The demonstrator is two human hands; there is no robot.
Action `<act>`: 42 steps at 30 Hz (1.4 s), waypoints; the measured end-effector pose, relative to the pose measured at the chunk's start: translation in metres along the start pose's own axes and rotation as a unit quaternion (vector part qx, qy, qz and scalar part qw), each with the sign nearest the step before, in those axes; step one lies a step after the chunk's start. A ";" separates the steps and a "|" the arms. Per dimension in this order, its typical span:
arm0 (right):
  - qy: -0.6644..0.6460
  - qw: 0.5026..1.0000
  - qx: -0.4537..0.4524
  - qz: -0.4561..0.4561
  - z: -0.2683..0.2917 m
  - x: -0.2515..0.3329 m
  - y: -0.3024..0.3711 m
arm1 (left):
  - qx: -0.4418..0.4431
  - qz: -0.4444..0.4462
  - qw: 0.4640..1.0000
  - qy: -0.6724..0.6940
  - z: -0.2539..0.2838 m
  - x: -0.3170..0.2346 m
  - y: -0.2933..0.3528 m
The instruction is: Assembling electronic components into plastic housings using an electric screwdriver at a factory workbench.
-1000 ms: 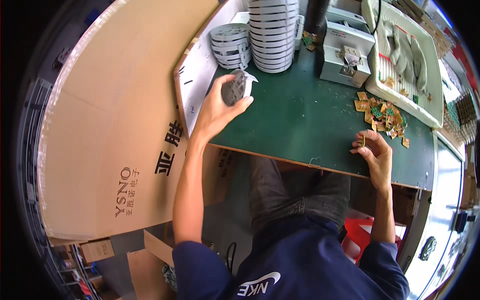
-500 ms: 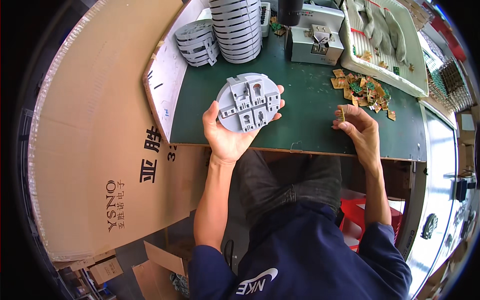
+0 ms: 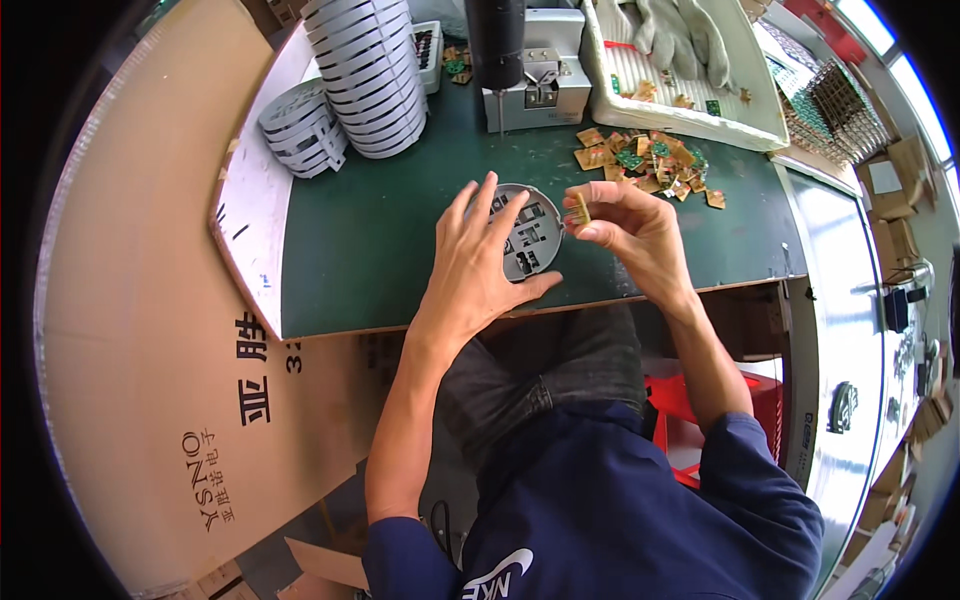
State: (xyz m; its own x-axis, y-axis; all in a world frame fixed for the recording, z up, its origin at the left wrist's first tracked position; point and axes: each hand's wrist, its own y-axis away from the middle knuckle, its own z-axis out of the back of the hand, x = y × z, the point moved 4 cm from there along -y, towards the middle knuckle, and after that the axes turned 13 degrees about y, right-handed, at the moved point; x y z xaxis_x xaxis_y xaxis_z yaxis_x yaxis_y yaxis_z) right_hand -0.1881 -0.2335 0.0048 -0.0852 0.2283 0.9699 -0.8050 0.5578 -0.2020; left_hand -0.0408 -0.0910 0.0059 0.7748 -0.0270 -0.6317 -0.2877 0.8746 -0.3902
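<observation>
A round grey plastic fixture (image 3: 533,232) with several cut-out pockets lies on the green bench near its front edge. My left hand (image 3: 470,260) spreads over the fixture's left side, fingers stretched apart and thumb by its lower edge; the palm hides part of it. At the fixture's right rim, my right hand (image 3: 640,235) pinches a small gold-coloured circuit board (image 3: 581,209) between thumb and fingers, seen nearly edge-on. Just beyond that hand lies a loose pile of small gold and green circuit boards (image 3: 650,165).
Tall stacked grey fixtures (image 3: 370,85) and a shorter stack (image 3: 300,130) stand at the back left. A metal machine with a clamp (image 3: 545,95) stands behind, a black cylinder (image 3: 497,45) before it. A white tray (image 3: 690,125) holds gloves. A large cardboard sheet (image 3: 130,300) borders the left.
The grey fixture has gone from my left palm to the bench, now showing a flatter, pocketed face. My left hand has turned palm down. My right hand has brought the circuit board left beside it.
</observation>
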 end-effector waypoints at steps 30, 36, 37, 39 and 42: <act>0.064 0.996 -0.039 0.045 -0.022 0.011 0.012 | -0.234 -0.107 0.964 0.072 0.008 -0.030 0.011; 0.048 0.996 -0.038 0.061 -0.023 0.010 0.014 | -0.235 -0.135 0.962 0.031 0.011 -0.034 0.012; 0.048 0.996 -0.038 0.060 -0.023 0.010 0.015 | -0.235 -0.135 0.962 0.031 0.012 -0.034 0.012; 0.049 0.996 -0.034 0.063 -0.023 0.008 0.016 | -0.229 -0.147 0.962 0.010 0.012 -0.037 0.013; 0.054 0.997 -0.025 0.051 -0.023 0.007 0.016 | -0.226 -0.147 0.963 0.005 0.012 -0.036 0.015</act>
State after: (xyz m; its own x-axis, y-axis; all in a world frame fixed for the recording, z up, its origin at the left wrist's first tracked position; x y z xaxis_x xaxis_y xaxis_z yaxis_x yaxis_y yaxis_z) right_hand -0.1879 -0.2042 0.0056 -0.0985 0.3689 0.9242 -0.7644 0.5666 -0.3076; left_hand -0.0665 -0.0709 0.0309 0.8548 -0.2479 -0.4560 -0.2752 0.5283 -0.8032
